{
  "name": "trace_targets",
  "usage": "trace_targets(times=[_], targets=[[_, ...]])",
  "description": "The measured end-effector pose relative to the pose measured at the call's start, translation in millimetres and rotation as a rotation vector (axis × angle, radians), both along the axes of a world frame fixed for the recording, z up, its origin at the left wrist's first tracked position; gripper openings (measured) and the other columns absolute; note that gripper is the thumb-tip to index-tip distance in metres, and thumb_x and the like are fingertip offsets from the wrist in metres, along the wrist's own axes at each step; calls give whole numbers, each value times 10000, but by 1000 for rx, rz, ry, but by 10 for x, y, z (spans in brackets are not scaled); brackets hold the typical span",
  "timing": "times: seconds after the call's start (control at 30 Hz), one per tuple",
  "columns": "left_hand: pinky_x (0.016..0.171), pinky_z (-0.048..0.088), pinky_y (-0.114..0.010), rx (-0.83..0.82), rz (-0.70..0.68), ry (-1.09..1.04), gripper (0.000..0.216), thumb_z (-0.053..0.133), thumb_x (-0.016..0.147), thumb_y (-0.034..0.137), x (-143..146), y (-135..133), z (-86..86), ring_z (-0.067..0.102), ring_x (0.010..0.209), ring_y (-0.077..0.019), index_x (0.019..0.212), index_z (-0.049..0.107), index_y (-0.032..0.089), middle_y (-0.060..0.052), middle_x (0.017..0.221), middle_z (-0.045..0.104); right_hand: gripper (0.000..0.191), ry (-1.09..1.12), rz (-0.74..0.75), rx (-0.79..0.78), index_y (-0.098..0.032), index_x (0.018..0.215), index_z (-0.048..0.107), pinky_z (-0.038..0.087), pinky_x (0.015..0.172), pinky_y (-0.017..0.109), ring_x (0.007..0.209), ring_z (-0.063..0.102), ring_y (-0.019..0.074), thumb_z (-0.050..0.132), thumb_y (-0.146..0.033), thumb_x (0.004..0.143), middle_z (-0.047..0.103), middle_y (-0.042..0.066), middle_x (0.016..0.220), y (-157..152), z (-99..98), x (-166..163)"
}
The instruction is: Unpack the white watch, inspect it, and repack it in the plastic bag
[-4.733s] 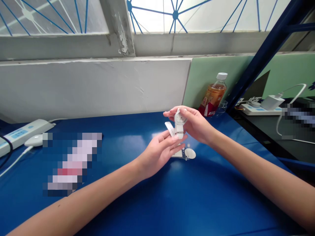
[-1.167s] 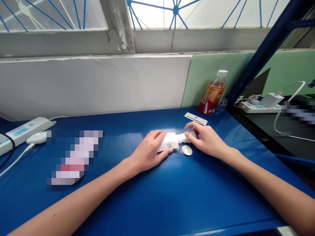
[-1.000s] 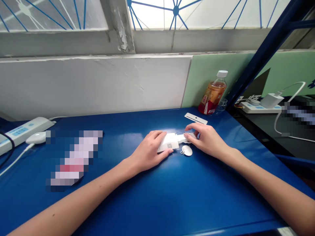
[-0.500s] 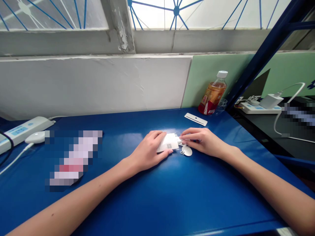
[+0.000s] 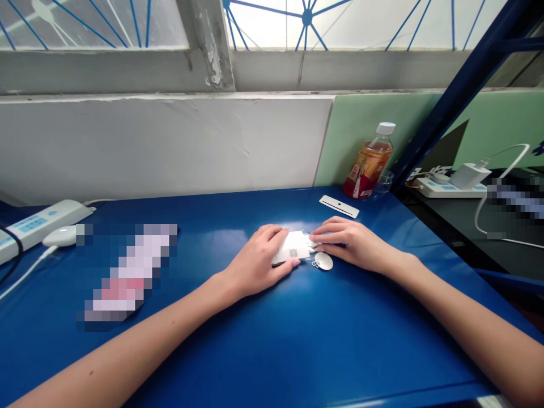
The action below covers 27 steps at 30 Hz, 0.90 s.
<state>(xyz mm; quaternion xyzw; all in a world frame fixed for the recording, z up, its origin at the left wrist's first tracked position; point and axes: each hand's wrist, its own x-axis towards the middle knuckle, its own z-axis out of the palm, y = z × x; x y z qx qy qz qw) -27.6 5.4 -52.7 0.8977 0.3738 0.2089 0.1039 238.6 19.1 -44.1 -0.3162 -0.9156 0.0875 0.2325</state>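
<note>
Wide tabletop (image 5: 272, 351): left hand (image 5: 260, 262) clasps white box (image 5: 294, 243); right hand (image 5: 349, 242) pinches white piece (image 5: 312, 243) at box's edge.

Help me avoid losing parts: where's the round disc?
The round disc lies right of centre in the head view, on the blue table, beside the white packet, below the right hand.

A white packet (image 5: 292, 247) is gripped by the left hand (image 5: 259, 262), a white piece (image 5: 313, 243) at its end by the right hand (image 5: 346, 241)
</note>
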Motion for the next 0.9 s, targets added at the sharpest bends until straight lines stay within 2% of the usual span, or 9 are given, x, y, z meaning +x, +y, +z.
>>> trace_targets(times=[0.13, 0.27, 0.37, 0.5, 0.73, 0.9], targets=[[1109, 389, -505, -10, -12, 19, 526, 520, 952, 485, 2, 6, -18, 407, 1368, -348, 1324, 481, 114, -190, 1367, 536, 232, 11, -1, 12, -202, 1095, 741, 558, 875, 369, 1008, 651, 234, 560, -251, 958, 749, 87, 1064, -32, 24, -41], [1139, 345, -523, -51, 14, 69, 591, 498, 954, 515, 1, 8, -28, 326, 1433, -353, 1383, 438, 112, -204, 1455, 476, 214, -25, -80, 67, -207, 1007, 766, 542, 942, 432, 1082, 643, 273, 568, -249, 936, 752, 91, 1062, -41, 110, 4], [1168, 288, -513, -71, 14, 141, 652, 441, 972, 537, 1, 7, -24, 270, 1463, -342, 1440, 382, 86, -219, 1523, 389, 216, -82, -108, 53, -213, 932, 776, 517, 994, 487, 1185, 598, 307, 561, -230, 921, 738, 90, 1124, -69, 132, 11], [1180, 255, -505, -72, -2, 190, 685, 393, 986, 551, 2, 9, -17, 214, 1484, -324, 1491, 317, 95, -201, 1568, 314, 216, -140, -66, 5, -187, 961, 757, 495, 1036, 509, 1305, 517, 328, 552, -186, 890, 679, 115, 1262, -141, 115, -45], [1186, 246, -496, -59, -3, 200, 698, 386, 989, 545, 11, 13, -23, 213, 1484, -324, 1494, 314, 68, -208, 1570, 303, 275, -165, -107, 5, -108, 936, 731, 439, 1093, 533, 1377, 436, 355, 462, -134, 890, 586, 200, 1374, -242, 98, -180], [1182, 262, -496, -40, 0, 184, 687, 403, 988, 517, 8, 7, -14, 223, 1479, -335, 1483, 326, 46, -222, 1557, 324, 298, -118, -91, -39, -90, 1072, 682, 398, 1121, 538, 1424, 365, 346, 455, -106, 880, 453, 216, 1494, -287, 32, -242]])
